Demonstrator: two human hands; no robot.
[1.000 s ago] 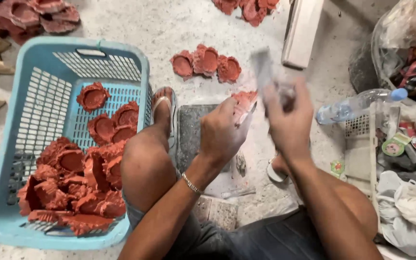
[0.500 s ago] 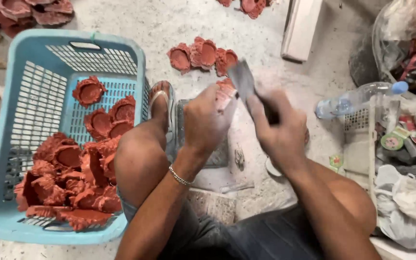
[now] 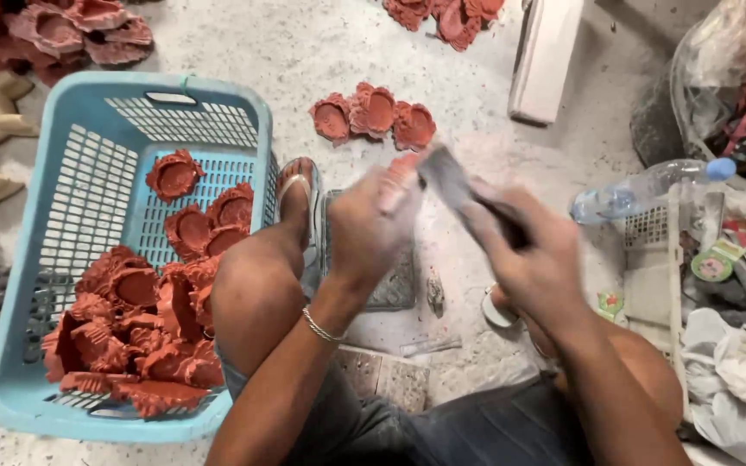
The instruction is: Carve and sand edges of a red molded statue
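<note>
My left hand (image 3: 371, 223) is closed around a small red clay piece (image 3: 401, 170), of which only an edge shows above the fingers. My right hand (image 3: 535, 259) grips a flat grey file-like tool (image 3: 447, 177) whose blade lies against that piece. Both hands are blurred by motion. They hover above a grey mat (image 3: 395, 285) on the floor, beside my bare left knee and sandalled foot (image 3: 298, 185).
A light blue plastic basket (image 3: 88, 164) at left holds several red flower-shaped clay pieces. Three more lie on the floor (image 3: 373, 116) ahead, others at the top edge. A clear plastic bottle (image 3: 632, 197), a white crate, rags and bags crowd the right side.
The tool has swung down and left across the red piece, from raised near the right hand to lying against it. Both hands shifted slightly; the camera view drifted.
</note>
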